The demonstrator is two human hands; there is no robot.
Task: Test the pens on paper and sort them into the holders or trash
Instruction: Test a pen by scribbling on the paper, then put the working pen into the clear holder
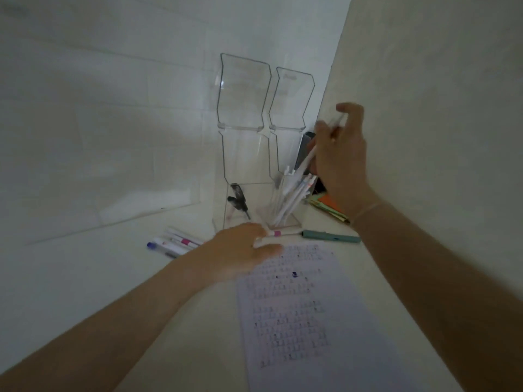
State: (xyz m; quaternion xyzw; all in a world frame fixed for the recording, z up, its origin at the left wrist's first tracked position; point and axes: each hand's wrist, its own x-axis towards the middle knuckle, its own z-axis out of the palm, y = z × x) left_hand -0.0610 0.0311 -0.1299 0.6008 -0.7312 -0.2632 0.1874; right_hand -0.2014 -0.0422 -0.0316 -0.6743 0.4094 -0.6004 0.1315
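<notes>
My right hand [343,162] is raised above the right clear holder [285,213] and grips a white pen [310,155] that slants down toward it. That holder is filled with several white pens. The left clear holder [223,213] contains two dark pens [239,200]. My left hand [240,250] rests on the table by the paper's top edge, its fingertips pinching a white pen with a pink band [278,233]. The test paper [308,315] carries rows of small marks and a purple blot.
Several loose pens [175,241] lie left of my left hand. A teal pen [331,236] lies above the paper. Coloured sticky notes [329,206] and a dark object sit behind the right holder. Walls close in on the left and right.
</notes>
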